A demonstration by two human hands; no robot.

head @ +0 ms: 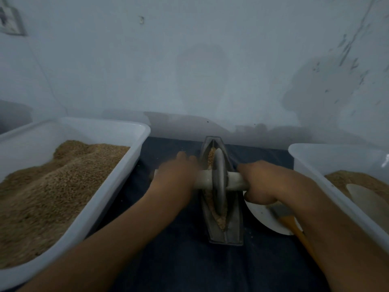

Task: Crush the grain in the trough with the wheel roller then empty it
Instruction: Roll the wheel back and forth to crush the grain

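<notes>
Here, from the head view, the left hand (179, 173) and right hand (257, 182) each grip an axle end of the wheel roller (220, 182), standing in the grain-filled trough (233, 228) on the dark cloth; even pressure on both ends should keep it from tipping

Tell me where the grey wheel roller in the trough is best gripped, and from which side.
Grip the grey wheel roller by its pale cross handle, one hand on each end, coming from above. The disc stands upright in the narrow dark metal trough, so only the axle ends offer a hold. The left hand and right hand already wrap fingers there.
</notes>
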